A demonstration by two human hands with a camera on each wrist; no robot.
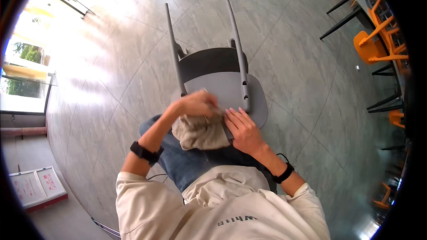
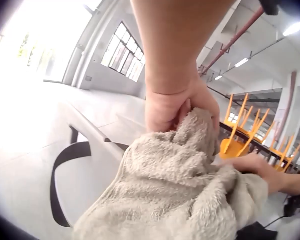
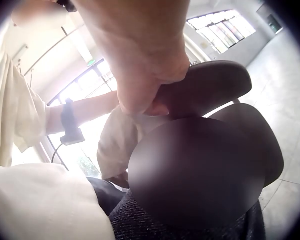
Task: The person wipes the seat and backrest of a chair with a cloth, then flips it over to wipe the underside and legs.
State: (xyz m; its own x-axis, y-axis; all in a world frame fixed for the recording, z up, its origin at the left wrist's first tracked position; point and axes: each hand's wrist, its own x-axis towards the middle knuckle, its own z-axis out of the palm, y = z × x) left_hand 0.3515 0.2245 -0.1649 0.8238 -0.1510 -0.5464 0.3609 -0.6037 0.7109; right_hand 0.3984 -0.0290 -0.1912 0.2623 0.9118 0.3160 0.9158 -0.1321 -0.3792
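A grey chair [image 1: 222, 84] with two legs pointing away lies in front of the person, partly over the lap. A beige fluffy cloth [image 1: 201, 132] hangs over its near left edge. My left hand [image 1: 198, 103] grips the cloth from above; in the left wrist view the fingers of that hand [image 2: 180, 107] are curled into the bunched cloth [image 2: 170, 175]. My right hand [image 1: 243, 131] lies with extended fingers on the chair's near edge, right beside the cloth. In the right wrist view the right hand [image 3: 145, 80] is against the dark chair part [image 3: 210, 87], its fingertips mostly hidden.
Grey tiled floor [image 1: 293, 84] surrounds the chair. Orange chairs [image 1: 371, 46] and dark-legged tables stand along the right side. A framed board [image 1: 38, 186] is at the lower left, near a bright window [image 1: 26, 86].
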